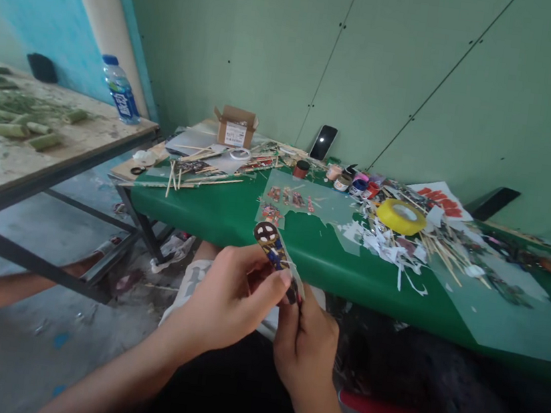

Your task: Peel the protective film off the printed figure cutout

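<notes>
A small printed paper cutout (274, 252) with a dark, coloured pattern and a round, white-patched top is held up in front of the table edge. My left hand (232, 295) is closed, pinching this cutout between thumb and fingers. A pale strip runs along the cutout's right side. My right hand (309, 338) sits just below and to the right, fingers curled near the cutout's lower end. Something small, dark and red shows at its fingertips, too hidden to name. On the green table (215, 209) beyond lie small printed pieces (294, 197) on a translucent sheet.
Yellow tape (401, 216), white paper scraps (384, 243), thin sticks (443, 254) and paint jars (343, 182) crowd the right. A cardboard box (235, 128) and a phone (323, 142) stand at the back. Left are a bottle (121, 94) and another person's arm (18, 292).
</notes>
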### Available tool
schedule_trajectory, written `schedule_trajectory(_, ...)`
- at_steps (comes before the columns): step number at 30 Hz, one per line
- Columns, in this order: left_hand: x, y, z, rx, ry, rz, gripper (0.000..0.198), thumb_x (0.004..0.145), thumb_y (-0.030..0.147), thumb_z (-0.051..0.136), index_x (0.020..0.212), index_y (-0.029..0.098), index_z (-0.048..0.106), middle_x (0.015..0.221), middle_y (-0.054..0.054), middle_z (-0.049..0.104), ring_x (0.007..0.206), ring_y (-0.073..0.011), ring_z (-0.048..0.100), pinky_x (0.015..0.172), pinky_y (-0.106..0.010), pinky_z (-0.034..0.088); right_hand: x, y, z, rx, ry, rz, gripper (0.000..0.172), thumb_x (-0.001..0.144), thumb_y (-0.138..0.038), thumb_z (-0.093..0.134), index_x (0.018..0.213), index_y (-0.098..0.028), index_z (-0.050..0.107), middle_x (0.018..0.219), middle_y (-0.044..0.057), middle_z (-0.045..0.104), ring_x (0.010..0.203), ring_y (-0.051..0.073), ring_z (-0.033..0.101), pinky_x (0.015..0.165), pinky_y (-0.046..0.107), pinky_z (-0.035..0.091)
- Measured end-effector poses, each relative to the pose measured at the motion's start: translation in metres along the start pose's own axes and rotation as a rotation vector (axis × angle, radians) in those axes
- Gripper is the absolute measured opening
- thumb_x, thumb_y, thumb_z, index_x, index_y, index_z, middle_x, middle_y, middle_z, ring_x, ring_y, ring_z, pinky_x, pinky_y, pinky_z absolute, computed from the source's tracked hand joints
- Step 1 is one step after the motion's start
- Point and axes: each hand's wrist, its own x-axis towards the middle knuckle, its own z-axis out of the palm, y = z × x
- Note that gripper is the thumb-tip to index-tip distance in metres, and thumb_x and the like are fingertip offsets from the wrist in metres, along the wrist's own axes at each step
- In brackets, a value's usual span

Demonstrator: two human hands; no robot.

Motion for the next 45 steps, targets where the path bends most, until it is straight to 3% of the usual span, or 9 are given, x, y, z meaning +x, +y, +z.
schedule_trajectory(3,-0.001,-0.001,-0.001,-0.026,-0.005,0.017,0.033,0.097,0.036,0.046,0.07,0.018,0.053,0.063,0.003,0.048,0.058,-0.01,0.04,0.053,-0.023,0.032,0.001,-0.001,-0.001,0.008,-0.034,0.007,0.028,0.097,-0.022,0.036,0.077,-0.021,0.056,0.053,-0.002,0.06,0.04,0.014,0.057,0.043,0.023,0.037)
schedule_trajectory(7,0.001,-0.001,0.001,-0.102,0.029,0.001,0.045,0.099,0.046,0.04,0.062,0.02,0.036,0.056,0.006,0.031,0.051,-0.0086,0.026,0.046,-0.023,0.023,0.005,-0.004,-0.006,0.084,-0.087,0.06,0.024,0.097,-0.024,0.037,0.081,-0.021,0.055,0.052,-0.004,0.058,0.039,0.014,0.055,0.041,0.022,0.035)
schedule_trajectory(11,0.004,0.0,0.005,-0.128,0.045,-0.001,0.045,0.098,0.048,0.042,0.062,0.021,0.035,0.054,0.007,0.029,0.048,-0.0074,0.023,0.044,-0.023,0.021,0.006,-0.007,-0.008,0.221,-0.156,0.124,0.021,0.097,-0.024,0.035,0.088,-0.022,0.054,0.058,-0.004,0.059,0.041,0.012,0.054,0.04,0.021,0.037)
schedule_trajectory(17,0.005,-0.001,0.006,-0.112,0.124,-0.039,0.037,0.097,0.044,0.046,0.068,0.021,0.038,0.055,0.007,0.034,0.048,-0.0071,0.03,0.044,-0.021,0.023,0.0,-0.003,-0.001,0.117,-0.103,0.035,0.025,0.098,-0.02,0.036,0.096,-0.019,0.061,0.058,-0.003,0.065,0.04,0.012,0.058,0.042,0.021,0.04)
schedule_trajectory(24,0.003,-0.001,0.008,-0.133,0.094,-0.006,0.041,0.096,0.042,0.045,0.063,0.021,0.035,0.055,0.007,0.031,0.049,-0.0075,0.027,0.044,-0.022,0.022,-0.002,0.002,0.0,0.0,0.045,-0.062,0.023,0.094,-0.016,0.044,0.101,-0.015,0.066,0.053,-0.003,0.064,0.037,0.012,0.058,0.04,0.02,0.042)
schedule_trajectory(31,0.0,-0.001,0.009,-0.077,0.098,-0.008,0.04,0.097,0.035,0.042,0.061,0.02,0.036,0.055,0.006,0.033,0.051,-0.0083,0.028,0.046,-0.023,0.024,-0.003,-0.001,-0.001,-0.029,0.076,-0.062,0.026,0.094,-0.015,0.045,0.106,-0.017,0.068,0.06,-0.001,0.069,0.039,0.012,0.06,0.043,0.02,0.044)
schedule_trajectory(39,0.002,0.002,0.008,-0.097,0.109,-0.053,0.046,0.093,0.045,0.046,0.056,0.021,0.032,0.05,0.006,0.029,0.047,-0.0076,0.024,0.043,-0.023,0.021,-0.001,0.0,-0.001,-0.024,0.049,-0.065,0.027,0.093,-0.016,0.044,0.1,-0.018,0.07,0.054,-0.002,0.067,0.036,0.012,0.059,0.041,0.019,0.044)
schedule_trajectory(45,0.004,0.002,0.007,-0.148,0.09,-0.082,0.045,0.092,0.046,0.048,0.057,0.021,0.034,0.05,0.007,0.029,0.046,-0.0073,0.024,0.043,-0.023,0.02,0.002,-0.002,0.0,-0.017,0.06,-0.088,0.026,0.094,-0.013,0.044,0.103,-0.016,0.068,0.063,0.0,0.072,0.04,0.011,0.062,0.044,0.019,0.045)
